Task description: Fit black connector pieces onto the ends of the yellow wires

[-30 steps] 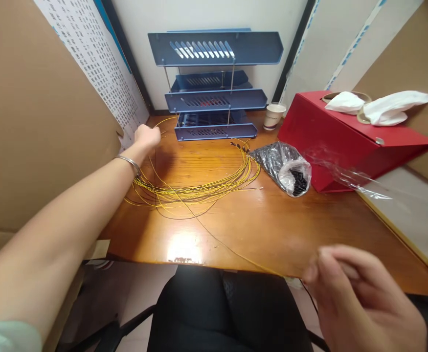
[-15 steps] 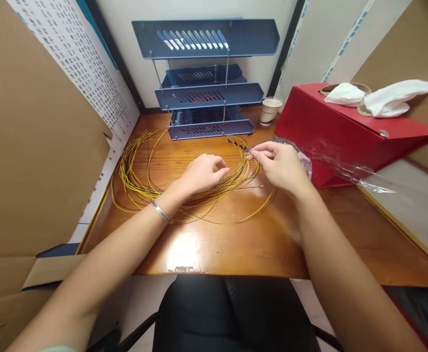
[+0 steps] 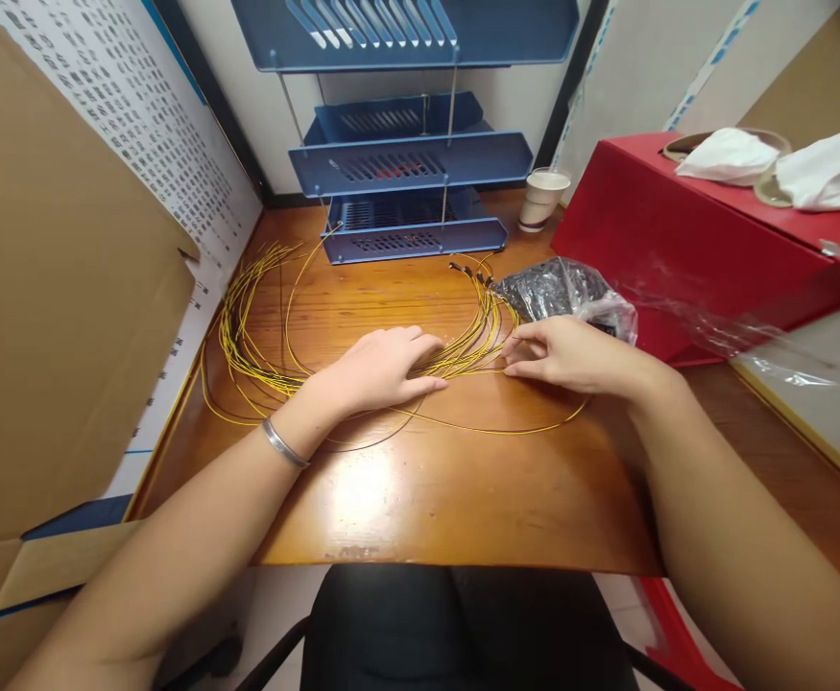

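Note:
A loose coil of thin yellow and dark wires [image 3: 236, 336] lies on the wooden table, with black connectors [image 3: 471, 274] at its right end. My left hand [image 3: 383, 369] lies flat over the middle of the bundle, thumb spread away from the fingers; it is open. To the right, my right hand [image 3: 560, 355] is beside the wires. Its thumb and fingertips are curved close to a wire end with a small gap between them, so it looks open. Behind this hand sits a clear plastic bag [image 3: 570, 288] with dark contents. One wire loops toward the table's front.
A blue tiered tray rack [image 3: 412, 240] stands at the back, with a paper cup [image 3: 543, 200] beside it. A red box [image 3: 685, 250] with white tissue on top is at the right. Cardboard [image 3: 66, 288] walls the left side. The table's front edge [image 3: 463, 568] is near my lap.
My right hand has left the black connectors and moved toward me, down to the wires' right side. My left hand has spread flatter on the bundle. The view has shifted slightly.

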The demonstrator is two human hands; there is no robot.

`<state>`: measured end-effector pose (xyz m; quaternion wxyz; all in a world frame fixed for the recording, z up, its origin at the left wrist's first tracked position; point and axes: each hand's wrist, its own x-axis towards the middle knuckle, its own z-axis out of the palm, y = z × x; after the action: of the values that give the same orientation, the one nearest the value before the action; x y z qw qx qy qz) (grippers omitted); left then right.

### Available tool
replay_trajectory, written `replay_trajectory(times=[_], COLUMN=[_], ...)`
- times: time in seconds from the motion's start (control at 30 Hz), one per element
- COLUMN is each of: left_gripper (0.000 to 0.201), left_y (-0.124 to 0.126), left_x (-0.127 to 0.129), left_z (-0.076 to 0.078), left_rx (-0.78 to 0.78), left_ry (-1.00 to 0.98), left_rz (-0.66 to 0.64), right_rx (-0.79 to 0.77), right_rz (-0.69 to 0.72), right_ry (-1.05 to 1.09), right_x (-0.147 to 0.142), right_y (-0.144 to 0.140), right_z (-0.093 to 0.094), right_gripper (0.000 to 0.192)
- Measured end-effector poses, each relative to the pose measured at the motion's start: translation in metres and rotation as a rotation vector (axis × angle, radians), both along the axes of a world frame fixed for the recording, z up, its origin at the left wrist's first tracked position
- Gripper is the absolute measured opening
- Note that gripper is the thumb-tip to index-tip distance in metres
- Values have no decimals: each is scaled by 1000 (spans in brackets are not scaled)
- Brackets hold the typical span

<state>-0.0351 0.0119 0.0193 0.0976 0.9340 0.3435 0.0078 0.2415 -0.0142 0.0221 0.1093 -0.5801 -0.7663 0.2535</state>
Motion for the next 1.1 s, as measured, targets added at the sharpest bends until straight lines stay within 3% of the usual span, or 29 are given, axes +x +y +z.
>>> replay_trajectory(times=[0.13, 0.3, 0.53, 0.77, 0.97, 1.1], left_gripper=[59, 79, 48, 44, 49, 42], left_y=[1, 3, 3, 6, 9, 8], left_x=[-3, -10, -8, -4, -11, -6], left_z=[2, 4, 2, -3, 9, 4], left_rx=[-7, -30, -67, -57, -146, -82], left_ry=[15, 40, -18, -67, -40, -37], left_rz=[-26, -54, -22, 34, 22, 101], right_rx=[9, 233, 306, 262, 210, 215], right_rz=[-15, -206, -248, -259, -76, 82], right_ry=[-30, -146, -150, -207, -55, -55], right_x=[6, 8, 5, -12, -27, -46], right_y=[4, 7, 5, 1, -6, -12], right_z=[-10, -20, -23, -16, -16, -19], right_gripper=[9, 17, 1, 16, 30, 35])
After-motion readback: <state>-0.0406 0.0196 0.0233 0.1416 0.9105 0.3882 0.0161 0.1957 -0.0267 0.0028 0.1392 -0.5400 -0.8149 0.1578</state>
